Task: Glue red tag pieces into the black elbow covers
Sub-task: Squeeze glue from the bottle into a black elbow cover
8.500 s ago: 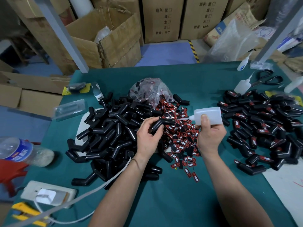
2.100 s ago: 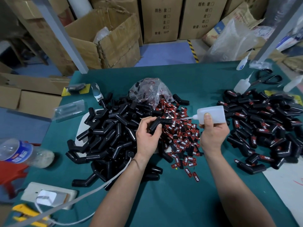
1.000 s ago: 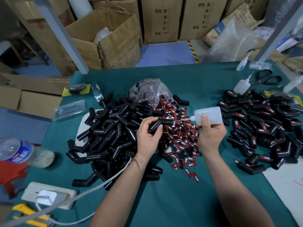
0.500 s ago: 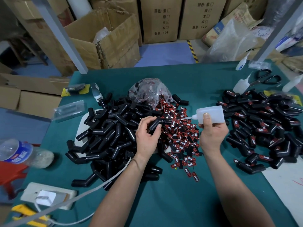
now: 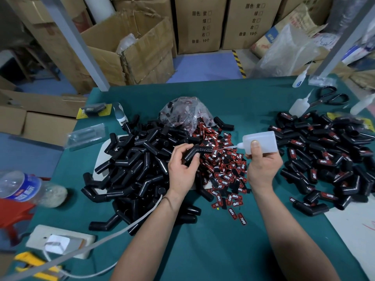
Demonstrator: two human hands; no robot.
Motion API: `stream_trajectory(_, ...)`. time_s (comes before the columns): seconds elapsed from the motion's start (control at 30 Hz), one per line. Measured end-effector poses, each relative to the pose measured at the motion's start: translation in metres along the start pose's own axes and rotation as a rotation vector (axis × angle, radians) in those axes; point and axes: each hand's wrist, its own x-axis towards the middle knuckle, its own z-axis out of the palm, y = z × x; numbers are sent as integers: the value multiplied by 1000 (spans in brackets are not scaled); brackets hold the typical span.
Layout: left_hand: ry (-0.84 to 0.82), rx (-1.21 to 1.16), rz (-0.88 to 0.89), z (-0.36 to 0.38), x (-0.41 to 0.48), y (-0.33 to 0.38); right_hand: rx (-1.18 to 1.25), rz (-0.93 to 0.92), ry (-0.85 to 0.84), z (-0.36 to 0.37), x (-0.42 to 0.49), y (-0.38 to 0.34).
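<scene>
Fingers of the left hand [image 5: 182,169] pinched a black cover [image 5: 194,152] above the tags [image 5: 221,169] at the centre of the table [image 5: 203,250]; the right hand [image 5: 261,165] gripped the bottle [image 5: 261,141], nozzle at it. Light, stiff, probably slick: best held by one leg.

The red tags [image 5: 223,181] read "TAPER"; the cardboard boxes [image 5: 199,23] bear "左", "右" and "10个".

One wide-angle view, worn on the person's head, looks forward and steeply down across the near edge of the green bench [image 5: 213,256]. It sits close. Both forearms [image 5: 146,240] enter from the bottom of the frame, with the left hand [image 5: 182,169] and right hand [image 5: 261,167] near its centre. The bench's far edge, its far left corner and the cardboard boxes [image 5: 198,25] beyond fill the top, where straight lines bow.
</scene>
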Motion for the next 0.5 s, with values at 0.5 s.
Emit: stream_trajectory(0.5, -17, 13, -2, 1, 0, -3, 3, -2, 6, 0, 1, 2)
